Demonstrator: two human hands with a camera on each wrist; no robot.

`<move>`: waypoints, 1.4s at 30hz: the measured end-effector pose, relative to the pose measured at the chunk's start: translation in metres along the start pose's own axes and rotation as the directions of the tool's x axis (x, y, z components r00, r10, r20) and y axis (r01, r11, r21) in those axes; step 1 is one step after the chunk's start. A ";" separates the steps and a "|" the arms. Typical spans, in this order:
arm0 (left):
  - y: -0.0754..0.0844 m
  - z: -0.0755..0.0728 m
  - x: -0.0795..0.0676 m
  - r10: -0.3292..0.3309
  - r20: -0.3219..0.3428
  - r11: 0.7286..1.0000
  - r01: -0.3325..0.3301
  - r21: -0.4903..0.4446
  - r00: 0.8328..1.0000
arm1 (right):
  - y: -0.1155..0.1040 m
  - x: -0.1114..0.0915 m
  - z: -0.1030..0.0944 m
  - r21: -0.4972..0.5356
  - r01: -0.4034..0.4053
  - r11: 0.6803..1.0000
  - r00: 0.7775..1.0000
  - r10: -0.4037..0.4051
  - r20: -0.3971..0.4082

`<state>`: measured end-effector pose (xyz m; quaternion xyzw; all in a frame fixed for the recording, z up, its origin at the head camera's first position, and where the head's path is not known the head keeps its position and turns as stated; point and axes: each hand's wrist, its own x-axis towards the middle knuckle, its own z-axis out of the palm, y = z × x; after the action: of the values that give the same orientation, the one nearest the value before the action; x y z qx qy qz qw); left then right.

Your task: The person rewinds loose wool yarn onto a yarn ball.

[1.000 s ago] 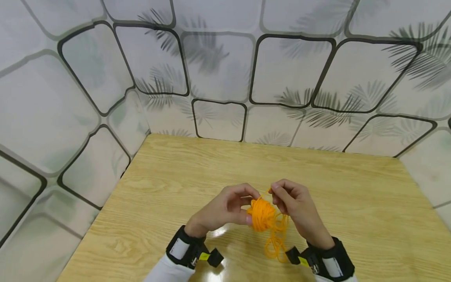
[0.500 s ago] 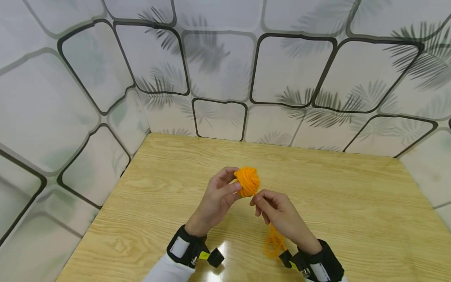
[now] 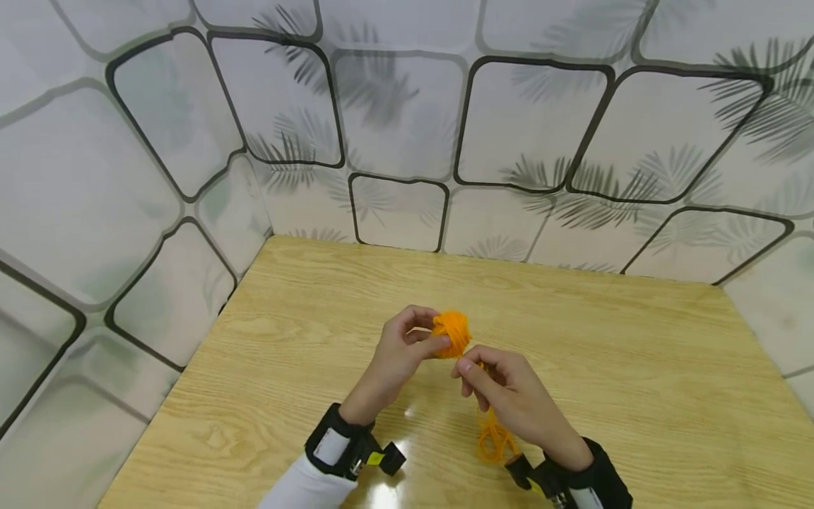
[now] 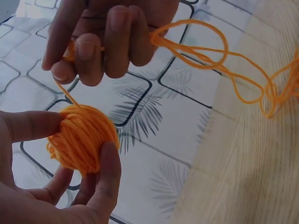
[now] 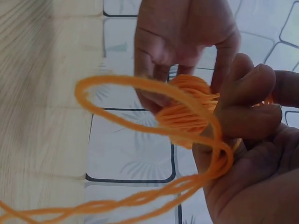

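My left hand [image 3: 399, 353] holds a small ball of orange yarn [image 3: 453, 334] between thumb and fingertips, raised over the table. In the left wrist view the wound strands of the ball [image 4: 86, 137] show, with one strand [image 4: 67, 92] running taut from its top to my right hand [image 4: 110, 42]. Close beside the ball in the head view, my right hand [image 3: 502, 389] pinches that strand, its other fingers curled. Loose yarn loops [image 5: 149, 86] trail out of the right hand and hang down to a slack tangle [image 3: 494, 438] below it.
A light wood-grain table [image 3: 305, 311] lies under both hands. Its far and left edges meet walls [image 3: 400, 113] covered in a stone-and-leaf pattern. Black straps with small cameras [image 3: 391, 458] sit on both wrists.
From lower down, the yarn ball has been raised and tilted in the left hand. The right hand has moved from above the ball's right side to below it, still pinching the strand.
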<state>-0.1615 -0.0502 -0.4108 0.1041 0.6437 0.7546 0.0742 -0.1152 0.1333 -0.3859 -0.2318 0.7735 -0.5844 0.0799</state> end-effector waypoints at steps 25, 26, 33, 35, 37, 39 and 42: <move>-0.003 -0.001 -0.004 -0.090 0.390 0.916 -0.078 0.394 0.917 | -0.014 -0.002 -0.016 0.213 0.059 0.975 0.952 0.009 -0.305; -0.003 -0.001 -0.004 -0.092 0.416 0.920 -0.082 0.382 0.905 | -0.013 -0.002 -0.016 0.221 0.061 0.973 0.946 0.014 -0.322; 0.001 -0.002 -0.005 -0.047 0.592 0.988 -0.048 0.144 0.805 | -0.004 0.002 -0.019 0.244 0.024 0.970 0.920 0.074 -0.384; 0.004 -0.003 -0.006 -0.017 0.617 0.997 -0.031 0.067 0.787 | 0.001 0.005 -0.019 0.235 -0.009 0.972 0.918 0.102 -0.384; 0.007 -0.004 -0.007 0.021 0.626 1.000 -0.025 -0.002 0.780 | 0.007 0.007 -0.018 0.230 -0.050 0.972 0.913 0.137 -0.384; 0.010 -0.005 -0.007 0.063 0.619 0.998 -0.030 -0.064 0.783 | 0.012 0.008 -0.018 0.225 -0.090 0.970 0.910 0.172 -0.378; 0.011 -0.005 -0.007 0.117 0.589 0.989 -0.036 -0.146 0.800 | 0.018 0.011 -0.016 0.227 -0.152 0.962 0.908 0.226 -0.352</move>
<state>-0.1555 -0.0589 -0.4011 0.3567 0.5334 0.7256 0.2485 -0.1356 0.1463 -0.3962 -0.0307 0.7326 -0.6799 0.0093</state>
